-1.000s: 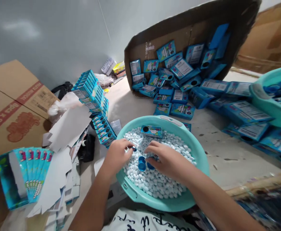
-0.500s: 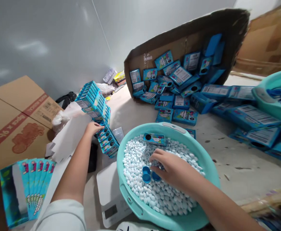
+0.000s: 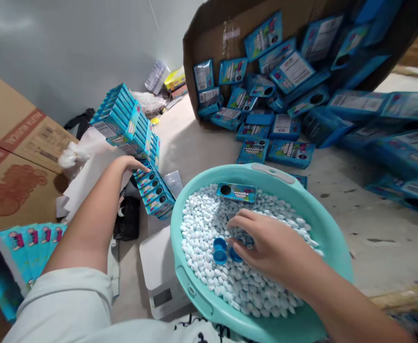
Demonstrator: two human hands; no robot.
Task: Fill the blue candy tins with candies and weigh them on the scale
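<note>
Left hand reaching out, fingers loose, touching boxes beside basin. Right hand curling over white candies, pinching blue caps.

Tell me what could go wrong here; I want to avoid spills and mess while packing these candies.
The left hand touches a leaning row of blue boxes under a taller stack; a nudge might topple them. The right hand rests in the heaped white candies by small blue caps; candies could scatter over the basin rim.
</note>
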